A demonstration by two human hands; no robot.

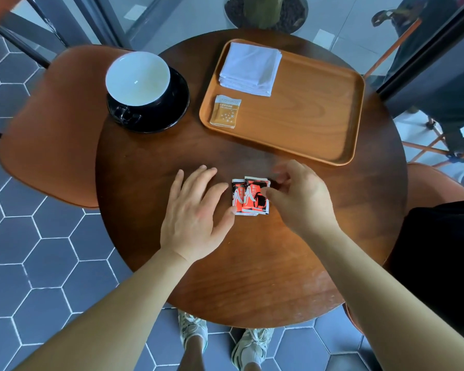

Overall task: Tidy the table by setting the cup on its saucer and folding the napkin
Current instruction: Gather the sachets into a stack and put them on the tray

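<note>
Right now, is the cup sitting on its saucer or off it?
On it. The cup stands upright on the black saucer, rim up, and its white inside looks empty.

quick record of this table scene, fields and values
cup: black ceramic cup with white inside, upright on black round saucer
napkin: white folded napkin in far left corner of orange-brown wooden tray
sachet: tan paper sachet on tray, beside napkin
packets: two overlapping red-and-black packets on round dark wooden table
left hand: flat, thumb touching packets
right hand: pinching packets' right edge
</note>
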